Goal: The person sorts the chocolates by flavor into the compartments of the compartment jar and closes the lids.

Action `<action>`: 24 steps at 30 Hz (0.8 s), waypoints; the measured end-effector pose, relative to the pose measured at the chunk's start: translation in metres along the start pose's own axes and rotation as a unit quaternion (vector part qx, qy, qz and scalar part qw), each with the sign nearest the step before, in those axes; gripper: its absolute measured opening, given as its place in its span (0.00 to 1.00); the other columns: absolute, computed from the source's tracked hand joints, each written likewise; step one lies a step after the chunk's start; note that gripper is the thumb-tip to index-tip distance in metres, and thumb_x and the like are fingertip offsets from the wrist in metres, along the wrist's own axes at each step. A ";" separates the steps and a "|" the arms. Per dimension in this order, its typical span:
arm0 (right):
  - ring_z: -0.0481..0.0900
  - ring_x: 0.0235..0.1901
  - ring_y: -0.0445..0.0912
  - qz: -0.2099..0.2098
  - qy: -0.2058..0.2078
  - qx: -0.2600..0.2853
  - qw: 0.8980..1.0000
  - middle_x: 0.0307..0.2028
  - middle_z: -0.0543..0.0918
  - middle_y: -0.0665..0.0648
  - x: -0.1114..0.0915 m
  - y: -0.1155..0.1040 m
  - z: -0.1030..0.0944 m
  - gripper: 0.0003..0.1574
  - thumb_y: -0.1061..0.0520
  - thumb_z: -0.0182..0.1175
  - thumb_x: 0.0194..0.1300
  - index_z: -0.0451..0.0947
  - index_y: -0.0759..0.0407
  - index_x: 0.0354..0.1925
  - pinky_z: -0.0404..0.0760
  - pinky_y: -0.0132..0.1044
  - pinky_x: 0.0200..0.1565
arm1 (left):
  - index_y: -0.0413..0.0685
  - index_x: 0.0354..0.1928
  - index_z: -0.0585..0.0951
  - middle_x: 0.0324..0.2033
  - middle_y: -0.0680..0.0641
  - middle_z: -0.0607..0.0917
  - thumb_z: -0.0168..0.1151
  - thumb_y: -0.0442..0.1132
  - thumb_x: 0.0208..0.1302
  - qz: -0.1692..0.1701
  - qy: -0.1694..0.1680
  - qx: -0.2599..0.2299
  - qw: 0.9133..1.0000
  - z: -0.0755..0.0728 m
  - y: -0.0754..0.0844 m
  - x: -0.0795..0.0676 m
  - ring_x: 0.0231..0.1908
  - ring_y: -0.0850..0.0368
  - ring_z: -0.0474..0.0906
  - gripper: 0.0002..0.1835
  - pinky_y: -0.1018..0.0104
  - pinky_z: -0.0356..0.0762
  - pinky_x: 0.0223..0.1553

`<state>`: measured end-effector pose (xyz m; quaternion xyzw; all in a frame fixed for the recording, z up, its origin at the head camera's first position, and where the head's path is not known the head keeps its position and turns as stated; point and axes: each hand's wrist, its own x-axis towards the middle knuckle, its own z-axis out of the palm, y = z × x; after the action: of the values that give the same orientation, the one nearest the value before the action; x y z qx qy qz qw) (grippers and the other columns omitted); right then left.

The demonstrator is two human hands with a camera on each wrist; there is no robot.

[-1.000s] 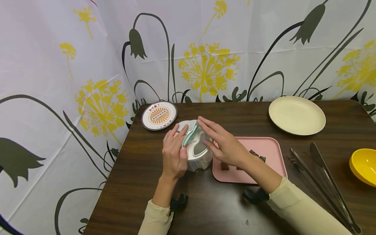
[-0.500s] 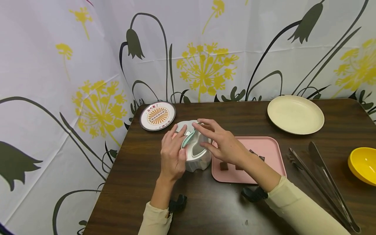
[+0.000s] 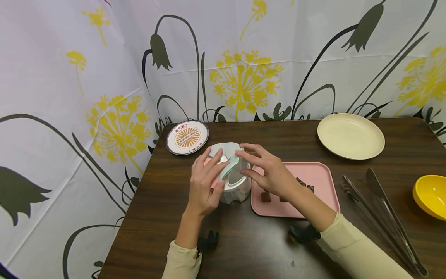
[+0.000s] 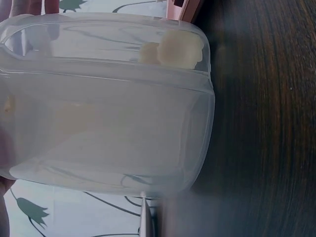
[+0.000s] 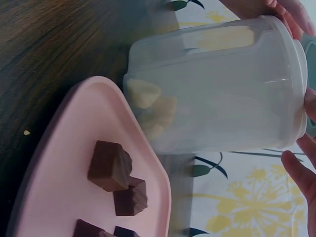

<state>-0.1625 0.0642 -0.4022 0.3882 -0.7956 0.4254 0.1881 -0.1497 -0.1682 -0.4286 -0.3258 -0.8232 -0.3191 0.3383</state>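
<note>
A translucent plastic container with a lid in several sections stands on the table between both hands. A mint-green flap on its lid is tilted up beside an opening. My left hand lies along the lid's left side, its index finger touching the flap and its thumb apart. My right hand touches the flap's upper edge with its fingertips, fingers mostly straight, the thumb near the opening's rim. Pale pieces lie at the container's bottom. In the left wrist view, more pale pieces show through its wall.
Right of the container, a pink tray bears several dark brown cubes. Metal tongs lie further right, near a yellow bowl. A cream oval plate and a patterned plate stand at the back.
The mint-green flap has tipped lower towards the right, over the opening. My left thumb has come away from it, and my right fingertips have shifted along its edge. The container stays put.
</note>
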 end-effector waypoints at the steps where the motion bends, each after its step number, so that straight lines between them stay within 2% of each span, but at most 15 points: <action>1: 0.75 0.59 0.51 0.001 0.002 0.001 1.000 0.64 0.72 0.58 -0.001 0.000 0.000 0.35 0.59 0.71 0.57 0.76 0.55 0.63 0.80 0.43 0.48 | 0.47 0.49 0.85 0.62 0.44 0.77 0.41 0.57 0.67 0.000 -0.002 0.000 1.000 0.000 0.000 0.000 0.67 0.37 0.63 0.29 0.37 0.51 0.66; 10: 0.77 0.58 0.50 -0.005 0.014 -0.005 1.000 0.63 0.74 0.59 -0.008 0.002 0.000 0.31 0.61 0.70 0.57 0.79 0.56 0.60 0.81 0.42 0.47 | 0.51 0.51 0.84 0.64 0.45 0.76 0.44 0.62 0.64 -0.010 -0.019 0.004 1.000 -0.001 0.001 -0.002 0.68 0.38 0.62 0.30 0.36 0.50 0.66; 14: 0.78 0.56 0.51 -0.014 0.012 -0.016 1.000 0.63 0.74 0.60 -0.010 0.003 0.001 0.29 0.64 0.70 0.56 0.80 0.58 0.58 0.83 0.41 0.43 | 0.51 0.52 0.84 0.64 0.45 0.76 0.46 0.64 0.63 -0.004 -0.020 0.005 1.000 -0.002 0.000 -0.002 0.68 0.37 0.62 0.31 0.33 0.52 0.64; 22: 0.77 0.56 0.50 -0.003 -0.022 -0.026 0.999 0.66 0.71 0.58 -0.015 0.002 -0.004 0.30 0.62 0.69 0.58 0.79 0.56 0.60 0.82 0.38 0.41 | 0.51 0.52 0.84 0.64 0.44 0.75 0.50 0.65 0.60 0.000 -0.030 -0.006 1.000 -0.003 0.000 -0.001 0.68 0.37 0.61 0.31 0.35 0.50 0.65; 24: 0.77 0.57 0.50 -0.003 -0.033 -0.025 0.999 0.66 0.70 0.58 -0.015 0.002 -0.006 0.31 0.59 0.70 0.59 0.78 0.55 0.61 0.82 0.40 0.44 | 0.51 0.52 0.84 0.64 0.44 0.75 0.51 0.65 0.59 -0.002 -0.032 -0.007 0.999 -0.004 0.000 -0.001 0.68 0.37 0.61 0.31 0.35 0.50 0.66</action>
<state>-0.1545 0.0764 -0.4095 0.3993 -0.8107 0.3919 0.1727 -0.1476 -0.1716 -0.4270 -0.3369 -0.8317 -0.3150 0.3092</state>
